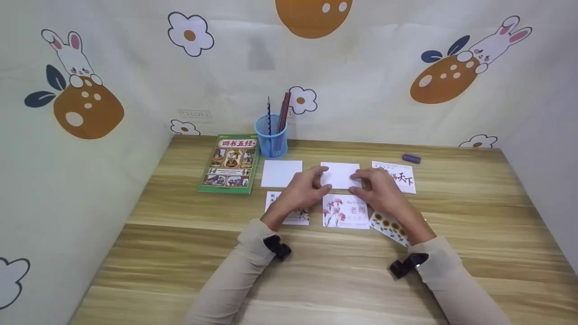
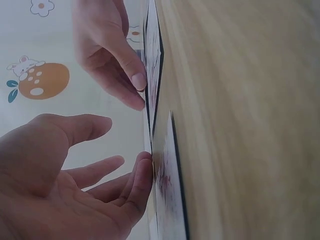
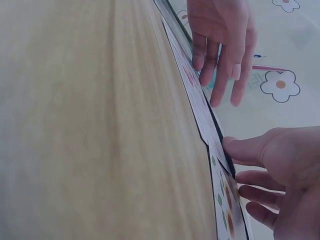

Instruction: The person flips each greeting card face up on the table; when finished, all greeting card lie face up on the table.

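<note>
The fingers [image 1: 321, 170] of the left hand [image 1: 303, 189] lie loosely extended, their tips touching the left edge of a blank white card [image 1: 341, 174] that lies flat on the bench [image 1: 180, 234]. The fingers [image 1: 359, 180] of the right hand [image 1: 381, 187] are also relaxed and only slightly bent, touching the same card at its right edge; neither hand curls round it. In the left wrist view the left fingertips [image 2: 142, 172] press against the card edges [image 2: 152, 90] on the wood, and the right hand's thumb [image 2: 135, 75] meets the card from the other side.

The blank card sits in the middle of the back row. Left of it lies another blank card [image 1: 282, 173], apart from it, and right of it a card with black brush writing [image 1: 399, 176]. In the front row a flower card [image 1: 345, 211] lies just below the hands, a card partly hidden under the left hand [image 1: 293, 216] sits at its left, and a sunflower card [image 1: 390, 228] lies tilted beneath the right wrist.

Farther left lies a green book [image 1: 229, 163], with a blue pen cup [image 1: 271, 135] holding pencils just beside its top corner. A small purple thing [image 1: 411, 158] lies near the back edge at the right.
</note>
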